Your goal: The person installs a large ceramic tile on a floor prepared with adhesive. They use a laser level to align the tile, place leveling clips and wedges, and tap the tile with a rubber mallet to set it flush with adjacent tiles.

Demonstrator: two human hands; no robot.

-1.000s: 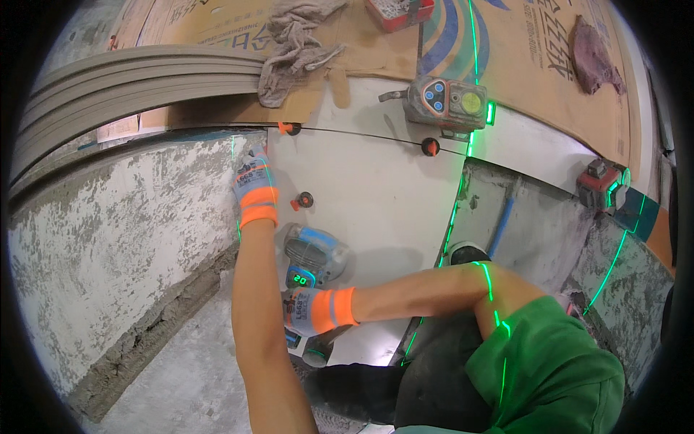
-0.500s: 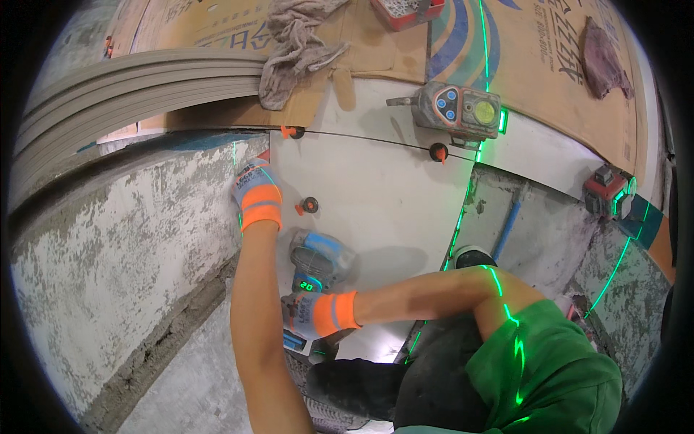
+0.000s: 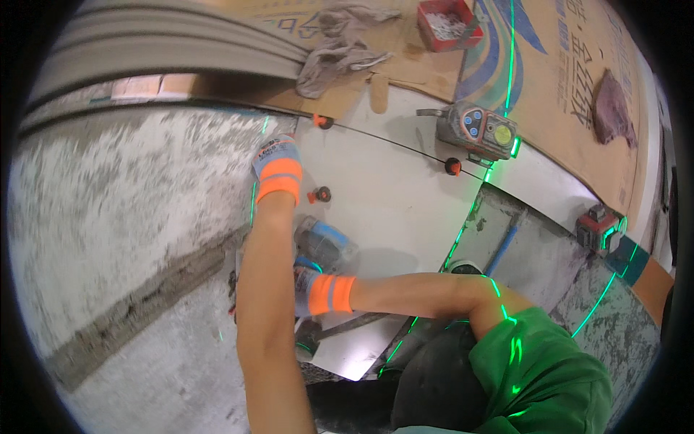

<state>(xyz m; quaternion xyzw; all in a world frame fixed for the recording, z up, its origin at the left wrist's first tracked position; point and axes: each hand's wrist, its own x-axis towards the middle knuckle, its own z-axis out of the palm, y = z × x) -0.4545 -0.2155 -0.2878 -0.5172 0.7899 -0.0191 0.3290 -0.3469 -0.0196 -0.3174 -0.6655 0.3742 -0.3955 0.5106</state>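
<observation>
In the head view, read as a clock face, a large pale slab (image 3: pixel 390 188) spreads across the middle. From where I stand, the left hand (image 3: pixel 277 159), gloved in grey and orange, is at 10 o'clock, by the slab's left edge; its fingertips don't show, so I cannot tell whether it grips or merely rests. The right hand (image 3: pixel 318 291), gloved alike, is at 7 o'clock, apparently wrapped around the handle of a blue-and-grey power tool (image 3: pixel 323 244), though the left forearm (image 3: pixel 269 304) hides its fingers. The tool's rounded body is toward 8 o'clock, near centre, over the slab. I judge it rigid and fairly weighty; its handle is the sure hold, its bulky body a clumsy one. The slab looks stiff, heavy and smooth, probably slippery on its face and brittle at the corners, so best held along its edges. An orange-and-black clip (image 3: pixel 322 194) is at 12 o'clock from the tool.
</observation>
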